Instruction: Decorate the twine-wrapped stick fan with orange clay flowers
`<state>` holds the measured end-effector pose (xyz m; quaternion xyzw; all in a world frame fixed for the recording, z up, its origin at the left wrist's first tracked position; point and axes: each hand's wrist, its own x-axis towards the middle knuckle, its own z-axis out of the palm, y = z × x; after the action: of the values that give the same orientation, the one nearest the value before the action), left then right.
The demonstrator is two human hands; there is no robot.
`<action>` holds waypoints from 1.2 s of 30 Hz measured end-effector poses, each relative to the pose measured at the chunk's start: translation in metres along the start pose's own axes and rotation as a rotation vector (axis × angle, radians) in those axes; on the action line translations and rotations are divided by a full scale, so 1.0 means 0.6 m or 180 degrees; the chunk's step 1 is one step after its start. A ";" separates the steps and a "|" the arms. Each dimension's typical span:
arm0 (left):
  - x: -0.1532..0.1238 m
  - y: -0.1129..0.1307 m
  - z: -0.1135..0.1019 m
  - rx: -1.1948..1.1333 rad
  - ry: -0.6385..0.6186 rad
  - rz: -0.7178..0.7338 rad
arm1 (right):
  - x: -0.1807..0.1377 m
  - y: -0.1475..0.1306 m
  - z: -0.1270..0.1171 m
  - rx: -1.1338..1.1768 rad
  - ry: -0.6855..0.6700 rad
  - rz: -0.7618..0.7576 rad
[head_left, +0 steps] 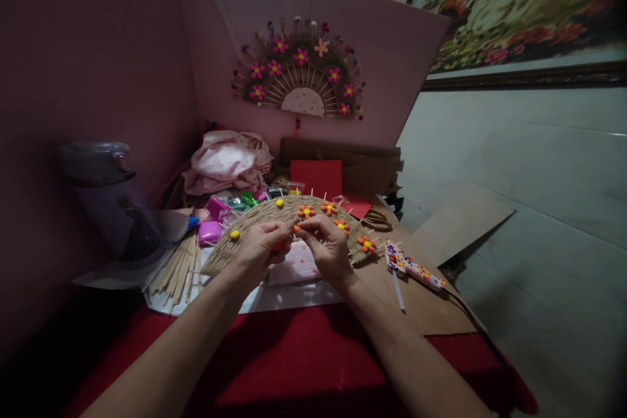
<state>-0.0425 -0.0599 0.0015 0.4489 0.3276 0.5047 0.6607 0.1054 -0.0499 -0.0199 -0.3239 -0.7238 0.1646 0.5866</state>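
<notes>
My left hand [268, 245] and my right hand [329, 249] meet above a fan-shaped craft piece [259, 217] wound with twine. Pinched between the fingertips of both is a small bit of orange clay [296, 228]. More orange shows under my left fingers, partly covered. The fan carries orange flowers with yellow centres, such as one flower [366, 244] at its right side. Two yellow dots, one being a yellow dot [235, 234], sit on its left half without petals. A pale dotted cloth piece [296, 264] forms its inner part, partly hidden by my hands.
Thin wooden sticks [179, 271] lie at left beside a purple bottle [115, 202]. A flower-patterned glue gun [414, 268] with its cord rests on cardboard [421, 313] at right. Behind are crumpled pink cloth [228, 160], red paper [316, 176] and a finished fan [298, 68] on the pink panel.
</notes>
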 end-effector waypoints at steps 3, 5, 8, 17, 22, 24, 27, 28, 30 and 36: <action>0.000 -0.001 -0.001 -0.0003 0.0030 -0.0014 | 0.000 0.000 -0.001 0.0018 -0.0039 -0.0008; 0.001 -0.001 -0.002 -0.0022 0.0059 -0.0016 | -0.001 -0.001 -0.001 -0.0020 -0.0015 -0.0051; 0.001 -0.001 -0.001 -0.0051 0.0073 0.0013 | -0.004 0.001 -0.002 -0.0215 -0.0066 -0.0291; 0.001 0.001 0.002 -0.0200 0.0181 0.0000 | -0.013 0.006 -0.001 -0.0761 -0.0227 -0.0663; 0.000 0.002 0.002 -0.0211 0.0159 -0.0004 | -0.008 0.002 -0.003 -0.0626 -0.0053 -0.0572; -0.001 0.002 0.003 -0.0180 0.0144 -0.0005 | -0.006 0.000 -0.004 -0.0538 0.0062 -0.0522; -0.003 0.003 0.005 -0.0176 0.0113 -0.0014 | -0.004 -0.001 -0.004 -0.0471 0.0062 -0.0550; -0.003 0.003 0.006 -0.0189 0.0128 -0.0032 | -0.004 -0.001 -0.004 -0.0455 0.0072 -0.0558; -0.004 0.004 0.006 -0.0185 0.0171 -0.0077 | -0.004 -0.001 -0.004 -0.0448 0.0100 -0.0569; -0.004 0.004 0.006 -0.0072 0.0101 0.0003 | -0.004 -0.002 -0.006 -0.0493 -0.0022 -0.0626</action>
<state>-0.0409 -0.0629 0.0050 0.4334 0.3320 0.5158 0.6602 0.1085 -0.0528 -0.0198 -0.2951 -0.7647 0.0510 0.5706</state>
